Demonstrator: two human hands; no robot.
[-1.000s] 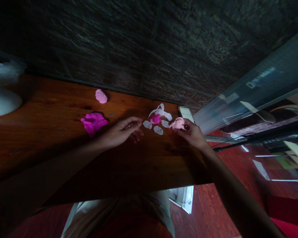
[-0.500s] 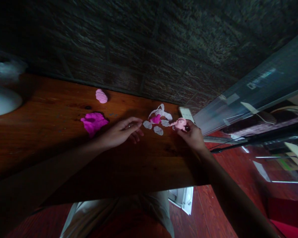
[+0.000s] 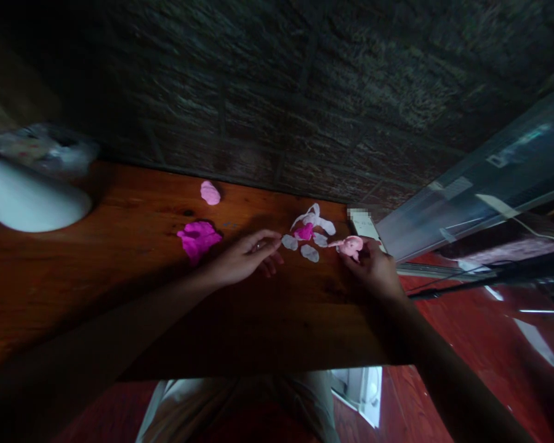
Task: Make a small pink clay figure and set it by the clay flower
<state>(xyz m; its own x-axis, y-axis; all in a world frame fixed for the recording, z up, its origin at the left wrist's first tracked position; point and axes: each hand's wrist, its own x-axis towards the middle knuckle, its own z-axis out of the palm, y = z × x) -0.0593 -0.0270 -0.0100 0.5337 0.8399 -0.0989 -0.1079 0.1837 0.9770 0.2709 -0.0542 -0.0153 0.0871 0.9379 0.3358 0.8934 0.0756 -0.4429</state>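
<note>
My right hand (image 3: 373, 264) pinches a light pink lump of soft clay (image 3: 351, 246) between thumb and fingers; a thin strip sticks out from it to the left. My left hand (image 3: 258, 252) is above the wooden table, loosely extended, its thumb and forefinger tips close together beside a pale flat petal (image 3: 290, 242). I see nothing held in it. Between my hands, several whitish petal-like pieces and a curved white strip (image 3: 325, 226) surround a bright magenta piece (image 3: 305, 232). Left of my left hand lies a flattened magenta clay sheet (image 3: 198, 240). Behind that sits a pink clay lump (image 3: 210, 192).
The wooden table (image 3: 133, 203) meets a dark brick-patterned wall (image 3: 258, 104). At the left are a white jug-like vessel (image 3: 37, 197) and a clear plastic bag (image 3: 60, 151). A small white box (image 3: 364, 224) stands behind my right hand, near a glass panel (image 3: 466, 172).
The camera view has shifted left, so everything appears further right and more of the white vessel shows. Both hands keep nearly the same poses, and the pink clay stays in my right hand.
</note>
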